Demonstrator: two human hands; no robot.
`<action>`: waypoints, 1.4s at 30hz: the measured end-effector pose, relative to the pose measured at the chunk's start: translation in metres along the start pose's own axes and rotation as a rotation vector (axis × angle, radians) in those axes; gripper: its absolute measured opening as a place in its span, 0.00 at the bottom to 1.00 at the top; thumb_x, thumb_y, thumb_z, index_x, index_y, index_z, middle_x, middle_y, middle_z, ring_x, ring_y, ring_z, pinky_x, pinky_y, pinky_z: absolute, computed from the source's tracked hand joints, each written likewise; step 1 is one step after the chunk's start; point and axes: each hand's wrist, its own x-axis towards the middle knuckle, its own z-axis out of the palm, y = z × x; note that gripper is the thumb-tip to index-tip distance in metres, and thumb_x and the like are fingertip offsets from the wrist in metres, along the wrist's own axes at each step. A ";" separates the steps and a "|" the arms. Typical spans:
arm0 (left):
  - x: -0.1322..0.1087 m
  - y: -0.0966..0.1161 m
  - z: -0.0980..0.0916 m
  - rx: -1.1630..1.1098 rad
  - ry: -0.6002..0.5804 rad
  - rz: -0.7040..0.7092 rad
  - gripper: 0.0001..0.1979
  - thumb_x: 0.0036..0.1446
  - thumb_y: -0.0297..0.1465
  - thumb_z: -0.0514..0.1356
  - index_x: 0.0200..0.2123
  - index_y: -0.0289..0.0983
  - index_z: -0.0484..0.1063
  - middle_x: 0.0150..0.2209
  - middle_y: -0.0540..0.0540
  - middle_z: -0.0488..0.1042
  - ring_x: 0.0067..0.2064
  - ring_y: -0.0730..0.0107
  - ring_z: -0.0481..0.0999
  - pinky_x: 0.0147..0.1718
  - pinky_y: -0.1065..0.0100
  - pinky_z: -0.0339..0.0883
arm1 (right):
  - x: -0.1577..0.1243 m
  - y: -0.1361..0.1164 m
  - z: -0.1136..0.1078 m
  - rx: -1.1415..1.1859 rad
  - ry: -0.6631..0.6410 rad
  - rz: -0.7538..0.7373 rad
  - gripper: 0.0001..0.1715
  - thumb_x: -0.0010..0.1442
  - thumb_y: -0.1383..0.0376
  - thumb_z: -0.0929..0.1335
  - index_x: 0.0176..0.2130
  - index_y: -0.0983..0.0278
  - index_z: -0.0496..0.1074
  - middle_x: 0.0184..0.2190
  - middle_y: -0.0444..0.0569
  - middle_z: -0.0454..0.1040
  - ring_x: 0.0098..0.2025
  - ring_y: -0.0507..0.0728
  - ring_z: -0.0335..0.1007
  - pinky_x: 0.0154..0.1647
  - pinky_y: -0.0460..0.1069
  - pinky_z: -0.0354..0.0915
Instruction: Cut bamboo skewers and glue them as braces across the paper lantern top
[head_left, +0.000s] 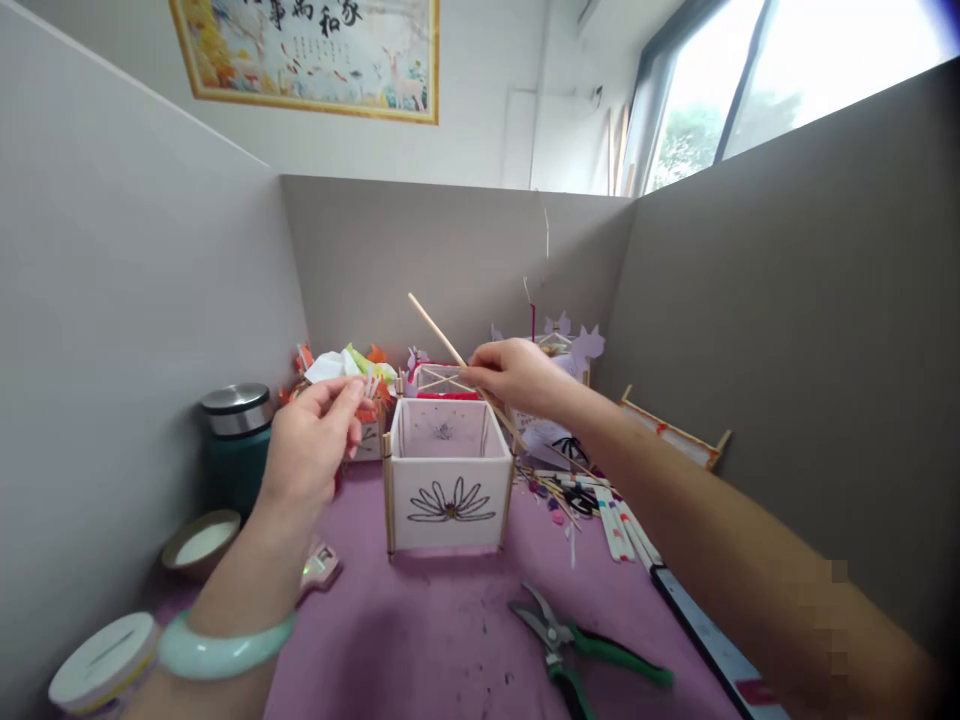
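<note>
My right hand (517,372) pinches a thin wooden stick (435,327) that slants above the back of a white box. The box (450,500) is open-topped, with sticks at its corners and a black line-drawn flower on its front. To the box's upper left, my left hand (319,430) is closed in a pinch; a small pale, strip-like thing (370,380) shows at its fingertips, too small to name. Behind the box stands another frame with red edging (448,380), partly hidden by my right hand and the stick.
Green-handled pruning shears (553,635) lie in front, right of the box. A teal flask (236,450), a bowl (201,540) and a white-lidded tub (105,660) line the left. Loose sticks (559,490), marked white strips (615,525) and a tablet-like device (712,635) lie right. Grey partitions surround the table.
</note>
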 end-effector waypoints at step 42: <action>0.094 -0.135 0.030 0.390 -0.301 -0.133 0.11 0.57 0.33 0.60 0.42 0.34 0.74 0.45 0.44 0.77 0.50 0.60 0.74 0.53 0.52 0.61 | 0.054 0.087 0.066 0.413 -0.230 0.042 0.14 0.57 0.61 0.65 0.23 0.65 0.68 0.15 0.40 0.64 0.16 0.46 0.56 0.18 0.43 0.52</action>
